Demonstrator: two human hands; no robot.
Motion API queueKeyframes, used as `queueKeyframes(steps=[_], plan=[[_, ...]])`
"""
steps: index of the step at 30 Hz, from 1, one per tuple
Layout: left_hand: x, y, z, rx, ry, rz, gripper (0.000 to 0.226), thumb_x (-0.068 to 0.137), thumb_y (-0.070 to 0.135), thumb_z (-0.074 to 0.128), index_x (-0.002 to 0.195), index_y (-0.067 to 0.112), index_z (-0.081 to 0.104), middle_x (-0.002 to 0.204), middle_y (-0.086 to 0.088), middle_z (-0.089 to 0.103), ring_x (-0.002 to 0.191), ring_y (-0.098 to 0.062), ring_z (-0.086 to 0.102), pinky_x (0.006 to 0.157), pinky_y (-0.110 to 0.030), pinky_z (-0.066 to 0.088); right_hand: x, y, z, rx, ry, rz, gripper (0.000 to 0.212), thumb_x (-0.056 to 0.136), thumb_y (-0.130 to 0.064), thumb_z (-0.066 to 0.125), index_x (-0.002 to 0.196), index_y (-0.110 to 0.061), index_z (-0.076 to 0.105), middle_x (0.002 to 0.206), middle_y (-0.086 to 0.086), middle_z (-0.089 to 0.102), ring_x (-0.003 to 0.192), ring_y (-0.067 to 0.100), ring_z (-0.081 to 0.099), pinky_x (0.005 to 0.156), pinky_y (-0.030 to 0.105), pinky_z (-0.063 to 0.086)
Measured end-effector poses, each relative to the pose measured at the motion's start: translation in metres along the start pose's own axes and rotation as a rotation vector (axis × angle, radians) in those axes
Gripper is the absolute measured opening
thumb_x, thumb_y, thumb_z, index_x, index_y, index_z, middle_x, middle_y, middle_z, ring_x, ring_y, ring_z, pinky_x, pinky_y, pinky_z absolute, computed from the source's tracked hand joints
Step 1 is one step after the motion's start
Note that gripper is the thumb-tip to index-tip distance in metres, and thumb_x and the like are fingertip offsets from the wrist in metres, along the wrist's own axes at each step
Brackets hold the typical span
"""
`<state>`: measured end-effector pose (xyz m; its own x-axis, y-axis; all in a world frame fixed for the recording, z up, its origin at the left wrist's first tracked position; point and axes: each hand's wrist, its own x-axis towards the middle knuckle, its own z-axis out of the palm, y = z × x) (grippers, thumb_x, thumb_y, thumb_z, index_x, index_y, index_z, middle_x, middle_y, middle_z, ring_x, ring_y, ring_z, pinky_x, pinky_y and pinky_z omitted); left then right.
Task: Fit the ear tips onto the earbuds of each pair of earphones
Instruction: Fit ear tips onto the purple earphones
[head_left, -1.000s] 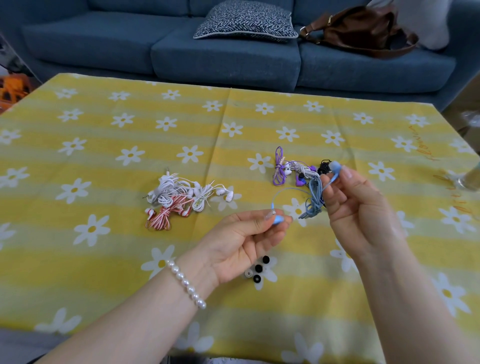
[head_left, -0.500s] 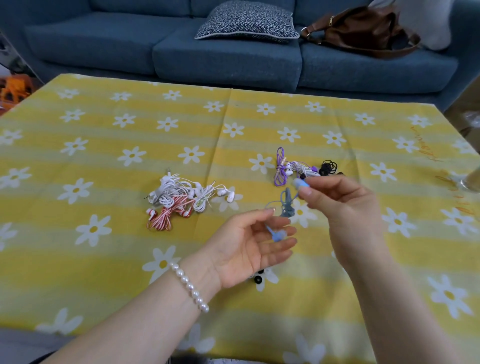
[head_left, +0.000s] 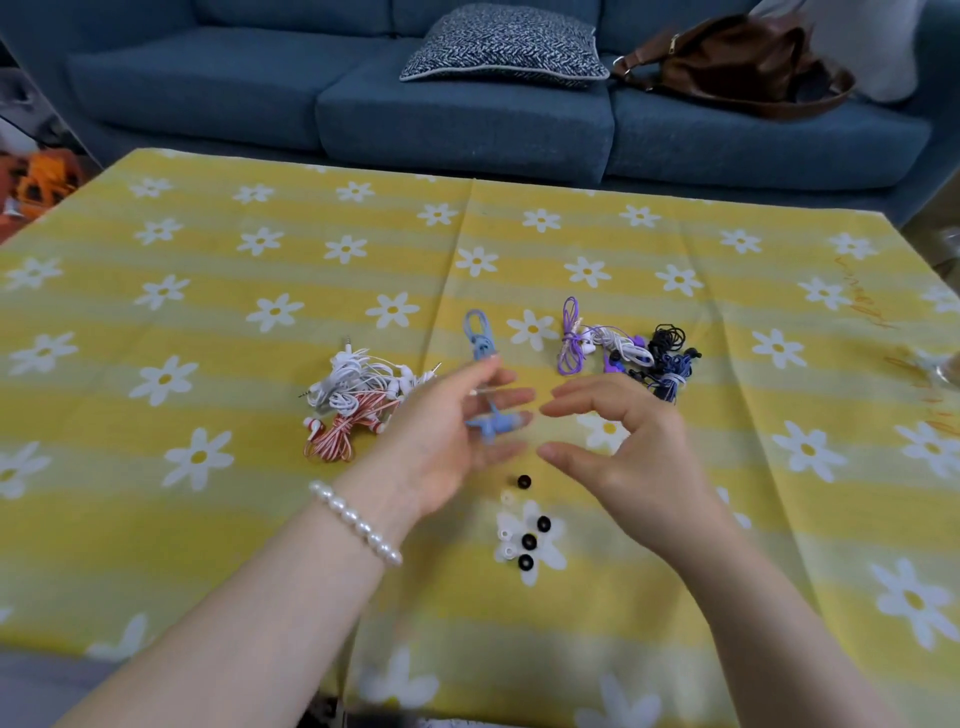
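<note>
Task judged partly complete. A white and red-striped bundle (head_left: 358, 402) lies at nine o'clock, apparently finished; the purple, white and black earphones (head_left: 626, 353) at one o'clock and loose ear tips (head_left: 524, 530) at six o'clock remain. The blue earphones (head_left: 480, 340) run along the twelve-to-six axis, earbuds nearest. Left hand (head_left: 447, 441) loosely cradles these; right hand (head_left: 618, 447) spread, empty.

blue earphones (head_left: 480, 338) bundled mid-cloth; black and white ear tips (head_left: 522, 535) loose nearer
</note>
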<state>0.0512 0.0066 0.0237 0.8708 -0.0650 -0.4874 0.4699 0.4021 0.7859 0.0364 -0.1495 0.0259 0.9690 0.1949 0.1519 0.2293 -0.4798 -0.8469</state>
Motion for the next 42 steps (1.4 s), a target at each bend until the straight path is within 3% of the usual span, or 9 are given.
queueKeyframes(steps=[4,10,13,16,20,23,28,35,42], plan=[[0.011,0.025,-0.028,0.455,0.291,0.288,0.007,0.088,0.022,0.057,0.083,0.017,0.056,0.078,-0.003,0.065,0.068,-0.018,0.063,0.057,-0.027,0.049,0.006,0.013,-0.011,-0.118,-0.023,0.225,0.013,0.077,-0.022,0.072,0.086,-0.03,0.065,0.105,-0.009,0.061,0.093,0.003,0.051,0.075,0.02,0.036],[0.03,0.028,-0.052,0.726,0.477,0.3,0.022,0.088,0.021,0.055,0.068,0.013,0.055,0.067,-0.007,0.063,0.062,-0.03,0.059,0.066,-0.047,0.053,0.018,0.039,-0.03,-0.306,-0.073,0.413,0.026,0.082,-0.026,0.068,0.107,-0.019,0.066,0.122,0.002,0.06,0.116,0.02,0.052,0.085,0.027,0.037],[0.035,0.026,-0.059,0.938,0.563,0.327,0.021,0.089,0.021,0.05,0.072,0.013,0.057,0.066,-0.008,0.062,0.062,-0.033,0.065,0.056,-0.034,0.055,0.022,0.044,-0.036,-0.356,-0.077,0.433,0.031,0.083,-0.027,0.066,0.113,-0.02,0.063,0.125,0.003,0.059,0.118,0.021,0.051,0.087,0.028,0.038],[0.034,0.027,-0.055,1.097,0.601,0.317,0.022,0.089,0.026,0.053,0.106,0.012,0.059,0.098,-0.005,0.061,0.068,-0.026,0.058,0.046,-0.02,0.042,0.024,0.048,-0.038,-0.378,-0.102,0.431,0.034,0.086,-0.026,0.063,0.119,-0.019,0.06,0.129,0.003,0.057,0.121,0.022,0.05,0.09,0.028,0.038],[0.032,0.025,-0.051,1.235,0.688,0.327,0.059,0.083,0.035,0.061,0.134,0.017,0.038,0.133,-0.01,0.041,0.114,-0.032,0.049,0.089,-0.038,0.042,0.029,0.052,-0.038,-0.399,-0.109,0.401,0.036,0.089,-0.022,0.059,0.125,-0.02,0.056,0.135,0.002,0.052,0.124,0.022,0.047,0.091,0.026,0.036],[0.03,0.021,-0.045,1.201,0.643,0.485,0.051,0.08,0.025,0.064,0.127,0.018,0.046,0.122,-0.009,0.046,0.112,-0.028,0.048,0.092,-0.037,0.043,0.034,0.057,-0.03,-0.403,-0.103,0.321,0.038,0.089,-0.021,0.058,0.126,-0.02,0.055,0.135,0.002,0.05,0.124,0.021,0.046,0.088,0.023,0.033],[0.026,0.008,-0.028,1.122,0.408,0.537,0.003,0.079,0.012,0.069,0.08,0.011,0.07,0.074,-0.002,0.065,0.066,-0.017,0.058,0.069,-0.026,0.048,0.046,0.069,-0.002,-0.432,-0.107,0.208,0.043,0.088,-0.024,0.059,0.13,-0.024,0.051,0.14,0.004,0.044,0.127,0.027,0.036,0.105,0.036,0.03],[0.019,-0.004,-0.013,1.254,0.247,0.443,0.043,0.093,0.041,0.045,0.073,0.012,0.068,0.047,0.004,0.054,0.063,-0.025,0.063,0.07,-0.037,0.051,0.059,0.077,0.017,-0.589,-0.136,0.248,0.05,0.093,-0.045,0.042,0.141,-0.035,0.031,0.156,-0.001,0.016,0.143,0.023,0.007,0.111,0.043,0.007],[0.024,-0.017,-0.011,1.322,0.134,0.416,0.039,0.089,0.038,0.051,0.07,0.007,0.064,0.065,-0.01,0.067,0.07,-0.027,0.062,0.069,-0.038,0.051,0.062,0.086,0.023,-0.729,-0.193,0.231,0.054,0.094,-0.05,0.034,0.142,-0.027,0.029,0.155,-0.008,0.019,0.144,0.023,0.004,0.113,0.048,0.002]])
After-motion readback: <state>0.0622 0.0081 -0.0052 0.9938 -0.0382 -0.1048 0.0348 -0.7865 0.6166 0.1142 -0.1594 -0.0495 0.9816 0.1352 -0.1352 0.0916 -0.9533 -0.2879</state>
